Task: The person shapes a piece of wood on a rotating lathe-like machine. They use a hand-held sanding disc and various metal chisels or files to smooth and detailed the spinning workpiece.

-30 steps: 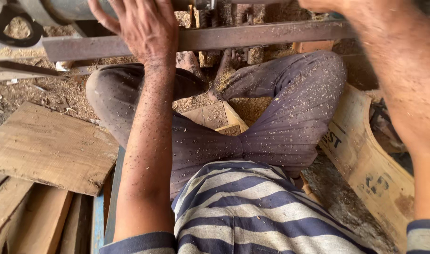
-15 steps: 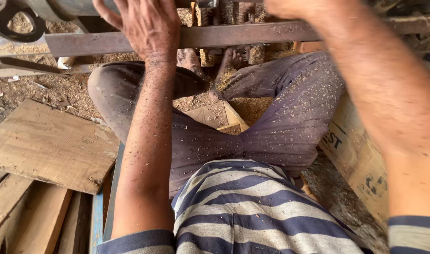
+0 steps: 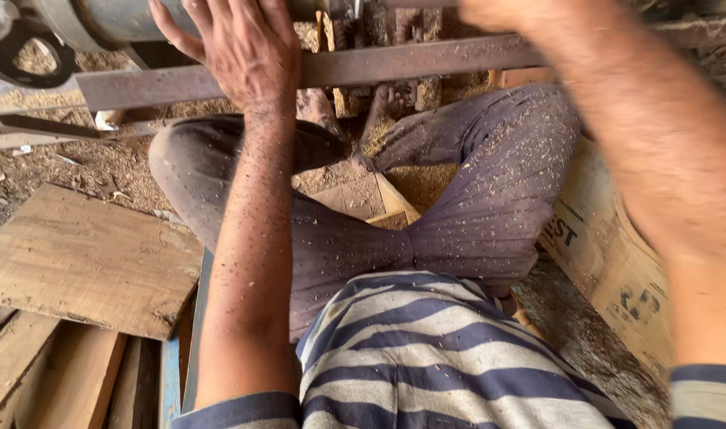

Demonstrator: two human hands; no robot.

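The left hand (image 3: pixel 248 56) lies flat, fingers (image 3: pixel 190 20) spread, on the dusty metal bar (image 3: pixel 426 59), gripping nothing. It should press steadily. The blurred right hand's (image 3: pixel 498 12) grip cannot be told.

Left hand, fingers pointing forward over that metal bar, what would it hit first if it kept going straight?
Probably the grey cylinder just past the metal bar; the left hand already reaches its edge, though depth is unclear.
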